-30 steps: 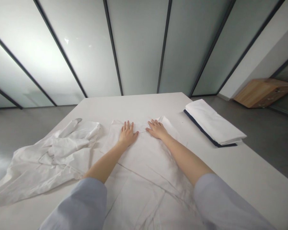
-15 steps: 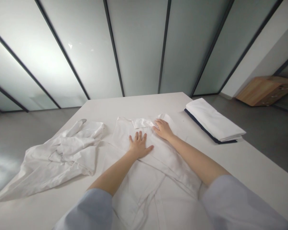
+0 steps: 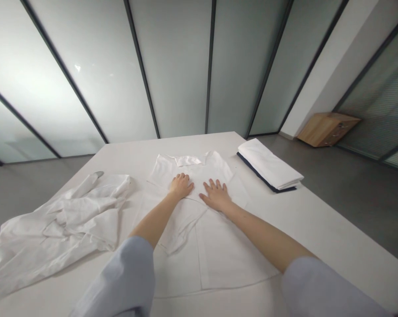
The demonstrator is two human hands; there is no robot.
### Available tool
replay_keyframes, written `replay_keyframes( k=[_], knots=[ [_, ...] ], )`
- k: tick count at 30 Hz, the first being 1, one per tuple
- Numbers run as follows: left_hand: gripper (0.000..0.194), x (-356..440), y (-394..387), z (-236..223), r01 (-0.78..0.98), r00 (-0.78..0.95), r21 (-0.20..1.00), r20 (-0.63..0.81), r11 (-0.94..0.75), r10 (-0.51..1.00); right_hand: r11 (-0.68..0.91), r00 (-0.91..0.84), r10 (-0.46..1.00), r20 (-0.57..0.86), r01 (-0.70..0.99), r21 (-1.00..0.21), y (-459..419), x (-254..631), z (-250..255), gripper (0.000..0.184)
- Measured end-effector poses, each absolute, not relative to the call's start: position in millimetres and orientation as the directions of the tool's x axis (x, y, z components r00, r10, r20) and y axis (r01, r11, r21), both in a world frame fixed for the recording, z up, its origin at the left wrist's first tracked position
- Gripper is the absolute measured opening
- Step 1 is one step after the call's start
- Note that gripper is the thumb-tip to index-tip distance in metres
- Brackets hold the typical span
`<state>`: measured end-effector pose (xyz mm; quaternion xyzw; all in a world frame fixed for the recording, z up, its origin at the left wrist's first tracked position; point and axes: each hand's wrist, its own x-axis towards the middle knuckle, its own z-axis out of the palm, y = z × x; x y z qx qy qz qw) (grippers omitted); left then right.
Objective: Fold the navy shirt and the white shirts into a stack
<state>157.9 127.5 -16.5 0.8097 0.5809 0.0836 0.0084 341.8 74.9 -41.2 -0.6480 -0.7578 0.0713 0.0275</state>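
Note:
A white shirt (image 3: 228, 251) lies spread on the white table, its collar (image 3: 188, 160) at the far end and its hem toward me. Part of it, seemingly a sleeve (image 3: 182, 229), is folded across the body. On the upper part rests my left hand (image 3: 181, 186), fingers slightly bent, gripping no visible fold. Beside it to the right, my right hand (image 3: 216, 195) presses flat on the cloth with fingers spread. The forearms cover some of the shirt's sides.
To the left a crumpled white garment (image 3: 76, 215) hangs toward the table edge. A folded stack of white cloth (image 3: 269, 165) over dark navy cloth (image 3: 251, 169) sits at the right. Beyond the table (image 3: 146, 147) are frosted glass panels (image 3: 179, 66) and a wooden cabinet (image 3: 321, 130).
Both hands have moved from the collar down onto the shirt's upper body, the left hand first. The lower shirt lies flatter, and its hem now shows. My view has turned slightly right.

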Motion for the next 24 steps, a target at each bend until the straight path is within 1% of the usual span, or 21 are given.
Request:
replay_keyframes(
  k=[2, 4, 7, 9, 12, 15, 18, 21, 24],
  knots=[
    [0.043, 150.7, 115.4, -17.3, 0.948, 0.281, 0.124, 0.108, -0.293, 0.954, 0.154, -0.164, 0.985, -0.061, 0.977, -0.145, 88.1, 341.4, -39.1, 0.075],
    [0.050, 140.2, 99.9, -20.0, 0.953, 0.268, 0.128, 0.067, -0.274, 0.961, 0.157, -0.169, 0.983, -0.073, 0.977, -0.143, 102.5, 341.0, -36.3, 0.075],
    [0.063, 123.1, 77.1, -26.1, 0.968, 0.235, 0.094, -0.007, -0.233, 0.972, 0.173, -0.184, 0.980, -0.073, 0.976, -0.135, 123.1, 338.9, -30.8, 0.073],
    [0.068, 114.3, 67.0, -29.9, 0.974, 0.218, 0.071, -0.038, -0.215, 0.975, 0.197, -0.206, 0.977, -0.055, 0.972, -0.131, 133.8, 336.5, -27.0, 0.070],
    [0.069, 108.2, 62.3, -32.6, 0.976, 0.212, 0.055, -0.035, -0.210, 0.977, 0.232, -0.235, 0.972, -0.010, 0.965, -0.124, 141.4, 333.6, -22.3, 0.061],
    [0.069, 108.9, 65.7, -31.7, 0.978, 0.204, 0.048, -0.022, -0.202, 0.979, 0.248, -0.240, 0.967, 0.083, 0.963, -0.110, 136.6, 338.1, -20.0, 0.051],
    [0.069, 110.2, 69.5, -30.2, 0.976, 0.212, 0.048, -0.019, -0.211, 0.977, 0.276, -0.258, 0.954, 0.155, 0.955, -0.112, 119.5, 356.2, -22.6, 0.050],
    [0.068, 108.9, 70.8, -30.6, 0.974, 0.223, 0.051, -0.011, -0.222, 0.975, 0.304, -0.282, 0.945, 0.167, 0.944, -0.128, 94.5, 384.1, -30.9, 0.050],
    [0.066, 106.0, 70.6, -31.9, 0.972, 0.228, 0.057, -0.001, -0.227, 0.974, 0.310, -0.295, 0.950, 0.107, 0.935, -0.172, 72.8, 407.5, -38.9, 0.054]
  ],
)
